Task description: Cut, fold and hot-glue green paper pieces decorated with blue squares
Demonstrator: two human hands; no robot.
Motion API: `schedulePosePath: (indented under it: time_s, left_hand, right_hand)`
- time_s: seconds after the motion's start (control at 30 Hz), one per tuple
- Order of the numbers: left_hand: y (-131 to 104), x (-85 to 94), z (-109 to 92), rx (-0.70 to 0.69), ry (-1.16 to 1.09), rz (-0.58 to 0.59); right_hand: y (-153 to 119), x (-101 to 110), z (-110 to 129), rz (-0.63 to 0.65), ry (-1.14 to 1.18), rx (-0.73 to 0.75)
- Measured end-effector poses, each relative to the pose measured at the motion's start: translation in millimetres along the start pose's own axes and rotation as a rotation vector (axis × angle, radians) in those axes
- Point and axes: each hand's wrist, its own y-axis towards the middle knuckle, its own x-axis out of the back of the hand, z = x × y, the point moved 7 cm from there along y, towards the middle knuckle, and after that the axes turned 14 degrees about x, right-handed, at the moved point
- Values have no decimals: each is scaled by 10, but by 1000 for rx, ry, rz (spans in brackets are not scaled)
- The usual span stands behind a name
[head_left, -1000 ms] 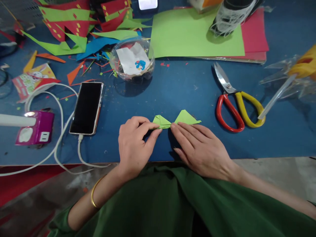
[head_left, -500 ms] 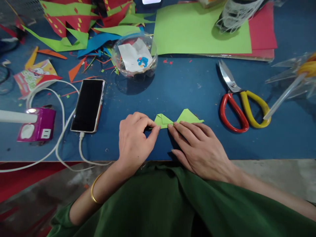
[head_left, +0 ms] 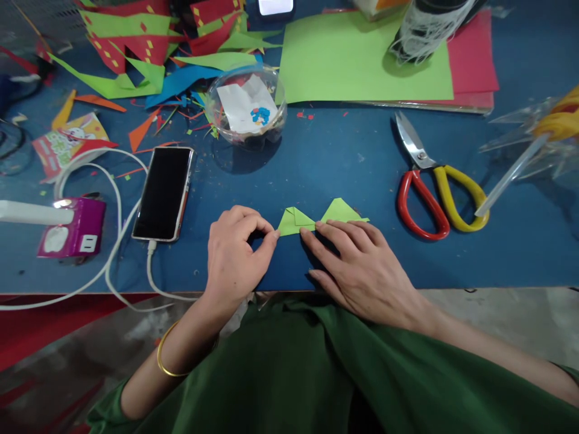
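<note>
A folded piece of light green paper (head_left: pixel 296 223) lies flat on the blue table near its front edge, with two pointed humps joined by a narrow middle. At its left corner, the thumb and forefinger of my left hand (head_left: pixel 239 250) are pinched together on the paper's tip. My right hand (head_left: pixel 357 265) rests flat with fingers stretched out, its fingertips pressing the lower edge of the paper's middle and right hump. Scissors (head_left: pixel 423 160) with one red and one yellow handle lie to the right of my right hand, blades slightly apart.
Left of my hands lies a phone (head_left: pixel 163 193) on a white cable, beside a purple plug block (head_left: pixel 75 226). A clear bowl (head_left: pixel 280 108) holds scraps. Green sheets (head_left: pixel 335 60) and a thread-wrapped black object (head_left: pixel 427 33) stand behind. Folded red-green paper pieces (head_left: pixel 131 36) sit back left.
My left hand has slid leftward along the paper to its left corner, uncovering more of the left hump. The right hand stays pressed in place. The view has shifted slightly.
</note>
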Motion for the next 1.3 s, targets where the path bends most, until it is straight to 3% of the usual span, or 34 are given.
schedulePosePath:
  time_s: [0.2,0.33,0.43,0.5,0.57,0.7,1.13,1.3]
  left_hand:
    - [21,40,30,-11,20,11]
    - [-74,135,14,-36,90,-145]
    - [-270,120,-168,-245,171,-268]
    - [-409,-3,-318,-428,260,-232]
    - [-487,-97,-398,-500,312,-185]
    - [-534,-114,-432,-502,348,-168]
    - [-591,-25,-223,-455,411,-169]
    - [-583,29,-187,-456,344,-254]
  right_hand:
    - [1,5,6,7,8,-4]
    - [-4,-3,4,6,3,-4]
    - [-7,-11,-1,-11,-2,-4]
    - [-7,-14,-5,-25,-5,-6]
    - [-5,-23,-4,-25,-6,-8]
    - [-24,-30,11,-25,-16,-7]
    - [-240,42,-33,-74,-199,-115]
    - [-268,13,-22,-148,-183,-161]
